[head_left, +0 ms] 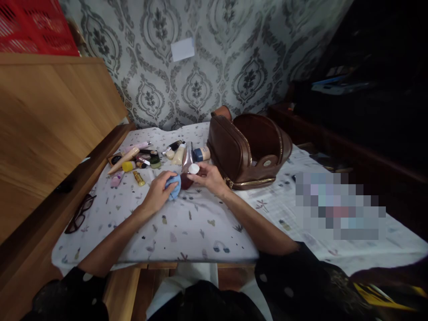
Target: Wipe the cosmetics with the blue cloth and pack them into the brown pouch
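Note:
My left hand is closed around a folded light-blue cloth. Close beside it, my right hand pinches a small white round piece, which looks like a cap or little jar. A dark red item shows between my two hands; what supports it is hidden. Just beyond my fingers lies a shiny pinkish tube. Next to that are a cream-coloured tube and a jar with a dark blue lid. An open brown leather bag stands right of my right hand.
Cosmetics are spread at the left, among them a yellow-capped item, a gold tube and a beige tube. Glasses lie by the left edge of the patterned tablecloth. A wooden panel borders the left; a blurred-out patch covers the right.

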Demonstrator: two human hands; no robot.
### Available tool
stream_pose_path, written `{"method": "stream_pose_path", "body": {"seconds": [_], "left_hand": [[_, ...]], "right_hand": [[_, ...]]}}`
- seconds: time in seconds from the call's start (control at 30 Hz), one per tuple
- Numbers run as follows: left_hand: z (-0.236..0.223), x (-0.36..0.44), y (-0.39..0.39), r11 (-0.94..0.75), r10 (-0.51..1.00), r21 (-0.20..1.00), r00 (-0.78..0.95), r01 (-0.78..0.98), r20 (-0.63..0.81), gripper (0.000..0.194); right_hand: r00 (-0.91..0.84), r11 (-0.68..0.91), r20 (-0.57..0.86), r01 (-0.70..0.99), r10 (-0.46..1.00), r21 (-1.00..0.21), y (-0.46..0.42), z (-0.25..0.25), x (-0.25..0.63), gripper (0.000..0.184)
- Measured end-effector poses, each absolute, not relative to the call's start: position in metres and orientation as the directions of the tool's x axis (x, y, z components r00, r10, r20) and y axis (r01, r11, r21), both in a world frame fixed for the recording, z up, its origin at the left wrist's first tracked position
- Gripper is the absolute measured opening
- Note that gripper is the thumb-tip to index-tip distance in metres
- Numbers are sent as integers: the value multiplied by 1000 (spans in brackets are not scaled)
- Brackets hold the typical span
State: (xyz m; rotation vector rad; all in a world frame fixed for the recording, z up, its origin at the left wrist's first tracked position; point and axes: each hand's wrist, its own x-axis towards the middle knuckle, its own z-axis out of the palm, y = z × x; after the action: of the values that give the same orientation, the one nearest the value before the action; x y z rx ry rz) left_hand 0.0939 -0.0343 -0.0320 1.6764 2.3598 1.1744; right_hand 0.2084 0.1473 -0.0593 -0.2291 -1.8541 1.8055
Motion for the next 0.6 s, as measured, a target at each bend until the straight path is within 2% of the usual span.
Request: {"method": "stream_pose_path", "body": {"seconds": [0.1, 0.2, 0.3, 0.43, 0.6], "left_hand": [[-28, 93, -33, 148, 800, 617, -461, 773, 385, 22], [-17, 94, -25, 109, 793, 592, -429, 798, 433, 25], [0, 93, -14, 56, 816, 533, -347, 844, 463, 25], [16, 95, -6, 82, 866, 424, -275, 902, 418, 22], [14, 112, -18, 148, 871, 259, -249, 955, 423, 17]], "right_hand": [[-881, 114, 279, -254, 383, -960, 145, -63, 207, 49], [-895, 167, 294, -251, 336, -953, 144, -67, 206, 47], [-893, 229, 331, -269, 304, -936, 143, -70, 206, 44], [-888, 291, 361, -279, 284, -915, 141, -72, 207, 37], [-850, 363, 380, -246, 364, -899, 139, -70, 206, 27]]}}
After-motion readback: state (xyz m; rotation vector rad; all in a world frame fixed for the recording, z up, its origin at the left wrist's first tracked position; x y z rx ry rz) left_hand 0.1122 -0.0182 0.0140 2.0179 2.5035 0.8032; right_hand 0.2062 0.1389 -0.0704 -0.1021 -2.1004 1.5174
